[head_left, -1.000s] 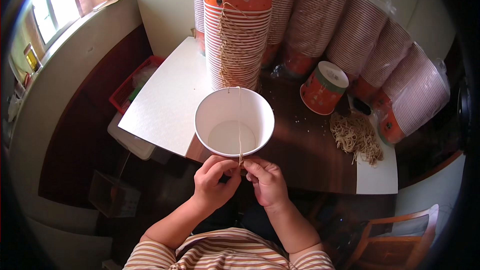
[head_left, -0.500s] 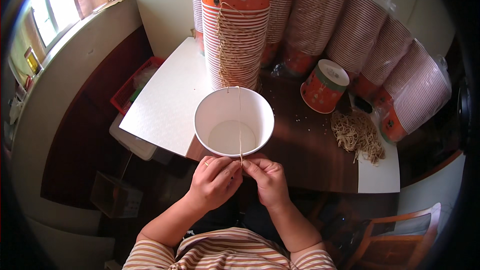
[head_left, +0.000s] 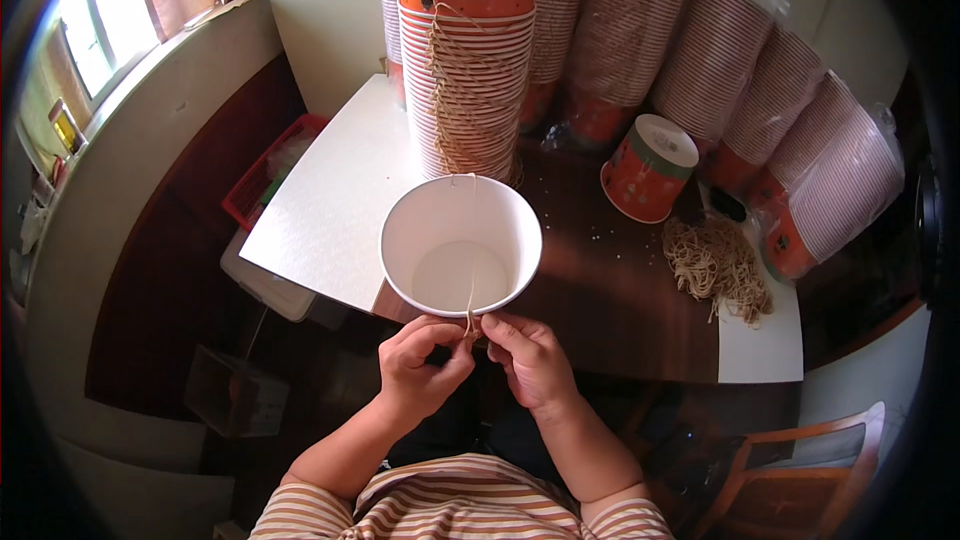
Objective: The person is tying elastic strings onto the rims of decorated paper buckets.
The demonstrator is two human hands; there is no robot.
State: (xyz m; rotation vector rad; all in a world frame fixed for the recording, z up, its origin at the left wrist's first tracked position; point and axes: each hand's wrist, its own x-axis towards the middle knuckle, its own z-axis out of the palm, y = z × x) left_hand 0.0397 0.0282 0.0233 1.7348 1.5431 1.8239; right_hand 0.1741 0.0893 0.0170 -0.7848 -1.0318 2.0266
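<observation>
A: Grip?
B: Cord pinched in L hand; R hand curled at nr rim of paper tub, its grip can't be told.
A: Tub's loc?
B: Seen mouth-to-cam btwn hands & nested tub stack; cord tangle heaped on table, R.

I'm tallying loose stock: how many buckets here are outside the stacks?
2: an open bucket just beyond the left hand and right hand, and an upside-down bucket behind the string pile. Others may be hidden behind the stacks.
</observation>
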